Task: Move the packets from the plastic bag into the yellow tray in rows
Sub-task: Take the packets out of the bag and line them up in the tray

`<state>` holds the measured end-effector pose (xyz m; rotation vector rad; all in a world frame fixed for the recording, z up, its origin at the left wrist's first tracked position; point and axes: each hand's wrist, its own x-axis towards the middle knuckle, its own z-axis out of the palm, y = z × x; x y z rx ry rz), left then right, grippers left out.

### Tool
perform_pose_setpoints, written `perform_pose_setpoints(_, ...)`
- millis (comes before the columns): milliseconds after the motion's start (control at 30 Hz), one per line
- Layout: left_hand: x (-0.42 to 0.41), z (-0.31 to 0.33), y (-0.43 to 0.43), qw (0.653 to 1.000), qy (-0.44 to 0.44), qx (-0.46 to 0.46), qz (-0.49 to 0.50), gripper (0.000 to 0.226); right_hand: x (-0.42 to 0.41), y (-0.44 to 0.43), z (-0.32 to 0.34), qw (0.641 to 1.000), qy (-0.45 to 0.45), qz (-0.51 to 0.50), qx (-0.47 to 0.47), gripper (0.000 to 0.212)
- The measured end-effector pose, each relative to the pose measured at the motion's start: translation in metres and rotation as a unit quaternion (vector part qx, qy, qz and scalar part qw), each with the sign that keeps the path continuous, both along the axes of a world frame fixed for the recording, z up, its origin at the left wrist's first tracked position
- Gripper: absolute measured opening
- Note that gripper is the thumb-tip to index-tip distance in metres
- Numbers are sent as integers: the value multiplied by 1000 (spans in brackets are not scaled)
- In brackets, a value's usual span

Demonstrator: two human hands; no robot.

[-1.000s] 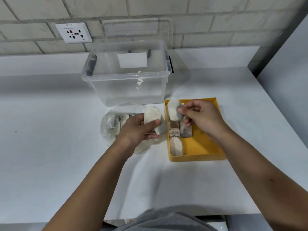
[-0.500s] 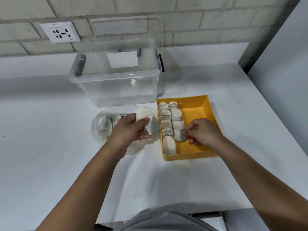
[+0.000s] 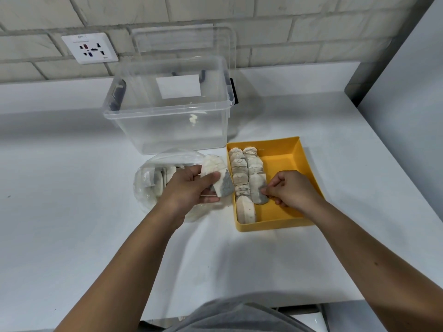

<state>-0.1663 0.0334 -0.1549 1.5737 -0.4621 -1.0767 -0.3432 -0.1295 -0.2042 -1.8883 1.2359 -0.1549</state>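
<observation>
While the left-hand grip point(image 3: 189, 188) is clamping a stack of pale paper packets point(image 3: 217, 173) between the clear plastic bag point(image 3: 148, 183) and the rectangular yellow plastic tray point(image 3: 309, 168), the right-hand grip point(image 3: 291, 190) is pinching one grey-white packet point(image 3: 257, 188) lengthwise at the second row's near end.
</observation>
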Motion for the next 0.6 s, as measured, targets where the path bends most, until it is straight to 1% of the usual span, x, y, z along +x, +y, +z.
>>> perform_pose_setpoints(67, -1, -1, 0, 1000, 2, 0, 1, 7, 2, 2, 7, 998, -18, -8, -55, 22)
perform_pose_setpoints(100, -2, -1, -1, 1000, 5, 0, -1, 10, 4, 5, 13, 997, -51, -13, -63, 20)
perform_pose_setpoints(167, -4, -2, -2, 1000, 10, -1, -4, 16, 9, 15, 30, 990, -139, -5, -14, 16)
perform_pose_setpoints(233, -6, -1, -3, 1000, 19, -5, -3, 19, 15, 28, 44, 980, -191, 27, 50, 15)
perform_pose_setpoints(267, -7, -1, -4, 1000, 23, -8, -3, 20, 18, 32, 48, 978, -194, 44, 59, 16)
perform_pose_setpoints(333, -8, -1, -5, 1000, 29, -12, -3, 22, 24, 38, 50, 980, -184, 60, 42, 17)
perform_pose_setpoints(467, -9, -1, -5, 999, 38, -12, -1, 24, 30, 39, 48, 983, -177, 54, 12, 13)
perform_pose_setpoints(600, -6, -5, -3, 1000, 29, -2, 5, 24, 26, 35, 48, 979, -195, 58, 29, 9)
